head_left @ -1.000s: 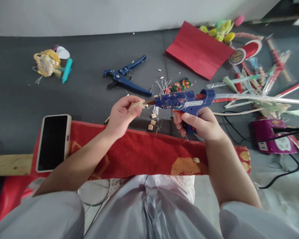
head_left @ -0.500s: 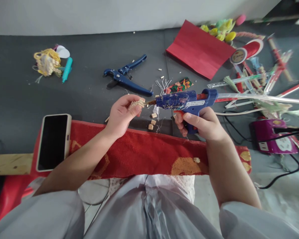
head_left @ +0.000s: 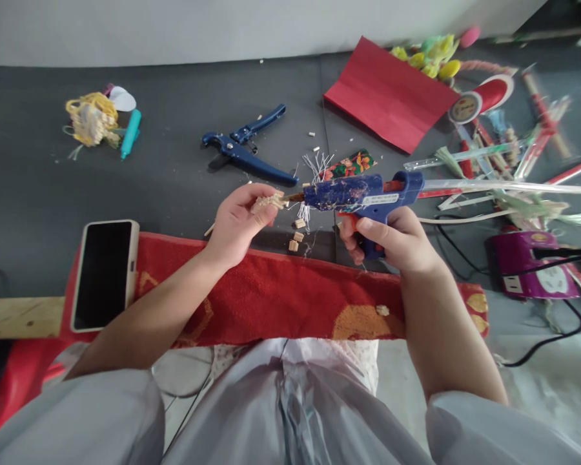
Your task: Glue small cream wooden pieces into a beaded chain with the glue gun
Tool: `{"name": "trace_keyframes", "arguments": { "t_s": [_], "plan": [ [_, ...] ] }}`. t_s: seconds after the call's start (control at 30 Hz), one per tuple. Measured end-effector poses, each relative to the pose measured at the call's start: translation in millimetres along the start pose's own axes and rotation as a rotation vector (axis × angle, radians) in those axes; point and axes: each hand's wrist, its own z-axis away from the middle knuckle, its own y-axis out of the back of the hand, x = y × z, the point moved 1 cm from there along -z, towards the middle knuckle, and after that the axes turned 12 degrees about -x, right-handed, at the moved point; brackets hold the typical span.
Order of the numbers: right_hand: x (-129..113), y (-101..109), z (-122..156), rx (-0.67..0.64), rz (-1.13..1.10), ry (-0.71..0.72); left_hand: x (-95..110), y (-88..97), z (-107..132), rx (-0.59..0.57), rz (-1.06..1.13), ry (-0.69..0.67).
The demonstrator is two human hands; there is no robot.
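Observation:
Between the thumb and fingers of my left hand (head_left: pixel 239 223) is a small pale, bumpy craft piece (head_left: pixel 270 202); its exact kind I cannot make out. My right hand (head_left: pixel 397 240) grips a blue glue gun (head_left: pixel 343 192) by the handle, fingers around its orange trigger. The nozzle tip points left and meets the right end of the pale piece. A long clear glue stick (head_left: pixel 489 185) sticks out of the gun's back. Just below the nozzle, several short wooden bits (head_left: pixel 296 237) and a bundle of white strings (head_left: pixel 314 169) lie on the grey table.
Blue cutters (head_left: pixel 249 148) lie beyond my hands, near red paper (head_left: pixel 392 93) and a ribbon spool (head_left: pixel 481 100). A phone (head_left: pixel 104 276) rests left on a red towel (head_left: pixel 271 297). To the right stands a purple power socket (head_left: pixel 532 265) with black cables. Yellow yarn (head_left: pixel 94 116) sits far left.
Almost nothing differs. The glue gun's nozzle stays against the pale piece, and both hands keep their hold; the whole view has shifted very slightly.

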Motion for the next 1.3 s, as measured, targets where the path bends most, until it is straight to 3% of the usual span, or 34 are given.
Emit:
{"name": "trace_keyframes", "arguments": {
  "t_s": [0.43, 0.6, 0.73, 0.8, 0.87, 0.97, 1.13, 1.3],
  "plan": [
    [-1, 5, 5, 0.006, -0.001, -0.039, 2, -0.6, -3, 0.058, 0.007, -0.007],
    [-5, 14, 10, 0.086, 0.044, 0.017, -1, 1.5, -5, 0.099, -0.047, -0.009],
    [-9, 30, 14, 0.404, 0.345, 0.041, -2, 2.2, -5, 0.121, -0.059, -0.003],
    [-13, 37, 18, 0.578, 0.588, -0.056, -3, 2.1, -5, 0.128, -0.062, -0.003],
    [-18, 39, 23, 0.630, 0.810, -0.188, -4, 1.8, -4, 0.126, -0.078, -0.003],
    [-24, 39, 34, 0.602, 1.067, -0.351, -7, 1.6, -4, 0.112, -0.122, -0.015],
    [-16, 42, 46, 0.467, 1.406, -0.438, -11, 2.5, -5, 0.093, -0.186, -0.049],
    [-7, 49, 45, 0.359, 1.551, -0.576, -12, 2.9, -4, 0.066, -0.208, -0.069]
  ]
}}
